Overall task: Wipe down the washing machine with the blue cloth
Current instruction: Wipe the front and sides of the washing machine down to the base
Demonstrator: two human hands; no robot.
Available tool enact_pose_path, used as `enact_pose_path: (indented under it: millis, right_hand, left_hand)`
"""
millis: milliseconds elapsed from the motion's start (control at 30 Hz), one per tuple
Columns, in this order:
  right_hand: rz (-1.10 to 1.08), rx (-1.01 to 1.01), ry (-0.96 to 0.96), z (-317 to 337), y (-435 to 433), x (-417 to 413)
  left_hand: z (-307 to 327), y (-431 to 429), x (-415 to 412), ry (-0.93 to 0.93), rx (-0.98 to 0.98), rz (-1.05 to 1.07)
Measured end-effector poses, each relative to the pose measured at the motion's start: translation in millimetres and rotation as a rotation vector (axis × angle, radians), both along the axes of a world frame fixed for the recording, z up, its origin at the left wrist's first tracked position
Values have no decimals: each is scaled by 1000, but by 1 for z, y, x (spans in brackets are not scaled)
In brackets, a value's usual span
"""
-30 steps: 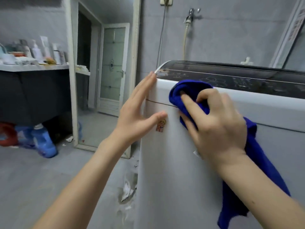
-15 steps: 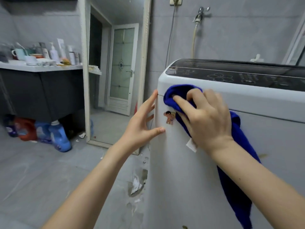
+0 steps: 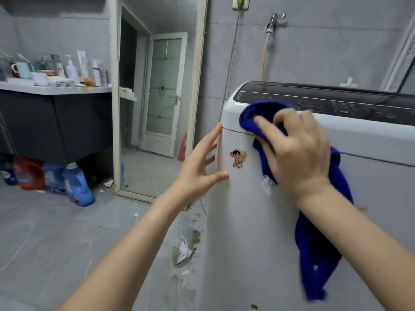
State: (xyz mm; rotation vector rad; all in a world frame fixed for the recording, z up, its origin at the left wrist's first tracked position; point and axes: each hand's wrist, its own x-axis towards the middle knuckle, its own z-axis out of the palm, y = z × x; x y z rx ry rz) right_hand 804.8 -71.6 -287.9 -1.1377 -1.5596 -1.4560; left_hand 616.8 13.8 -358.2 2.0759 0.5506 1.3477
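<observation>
Pressing the bunched blue cloth (image 3: 314, 254) on the top front corner of the washing machine (image 3: 244, 232), the right hand (image 3: 296, 151) curls its fingers round it; the left hand (image 3: 199, 169), fingers spread, touches the side edge. Judging by this, most of the front is not yet wiped.

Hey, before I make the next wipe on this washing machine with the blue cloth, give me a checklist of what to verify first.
1. Grip: right hand holds the bunched blue cloth against the top front corner of the white top-loading washing machine: ok.
2. Bracing: left hand, fingers straight, rests on the machine's left edge: ok.
3. Cloth tail hangs free down the front, caught on nothing: ok.
4. Colourful cartoon sticker edges stuck flat: cannot tell.
5. Dark control panel switched off: cannot tell.
6. Front free of marks: not ok, small brown speck low down.
</observation>
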Motion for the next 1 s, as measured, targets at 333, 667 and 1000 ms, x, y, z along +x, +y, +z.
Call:
enact_pose_path:
  millis: [333,667,1000]
  right_hand:
    - [-31,-136,-269,-62,-19,21]
    - [-41,-58,-138,-54,-26,31]
    - [20,74,135,-27,-48,60]
  left_hand:
    - [0,3,-3,35,-9,-14]
    - [-2,5,-1,11,-23,-17]
    - [1,2,-1,62,-49,37]
